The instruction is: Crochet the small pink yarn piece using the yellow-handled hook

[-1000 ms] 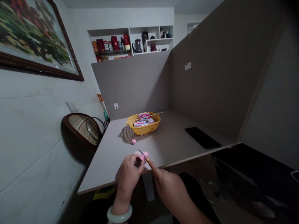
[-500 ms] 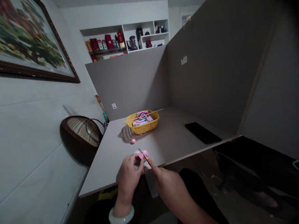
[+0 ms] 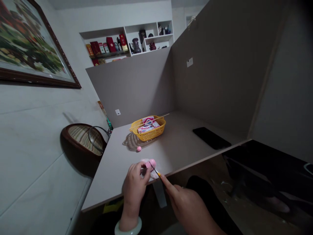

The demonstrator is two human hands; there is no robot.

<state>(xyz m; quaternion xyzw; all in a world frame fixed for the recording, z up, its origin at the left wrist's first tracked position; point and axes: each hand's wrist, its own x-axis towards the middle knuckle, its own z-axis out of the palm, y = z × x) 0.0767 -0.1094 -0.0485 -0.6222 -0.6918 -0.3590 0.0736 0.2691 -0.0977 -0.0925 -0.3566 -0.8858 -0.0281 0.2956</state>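
Observation:
My left hand (image 3: 135,181), with a pale bangle at the wrist, pinches a small pink block (image 3: 148,165) between thumb and fingers. A thin dark-tipped tool with a yellow part (image 3: 158,174) is gripped in my right hand (image 3: 182,199), its tip at the pink pieces. Right beside the block is a rounded pink lump (image 3: 153,162); I cannot tell whether the two are joined. Under them lies a crumpled whitish sheet (image 3: 154,175) near the table's front edge. Farther back, a small pink ball (image 3: 139,148) rests on the table.
A yellow basket (image 3: 153,133) holding printed packets, with a thin stick (image 3: 160,117) across its top, stands on the grey table (image 3: 105,182). A dark flat phone-like slab (image 3: 210,137) lies to the right. Tall panels (image 3: 137,88) close off the back and right.
My right hand has drawn the tool slightly down and right, so its tip now sits lower at the pink pieces. My left hand keeps its pinch. The view has shifted slightly.

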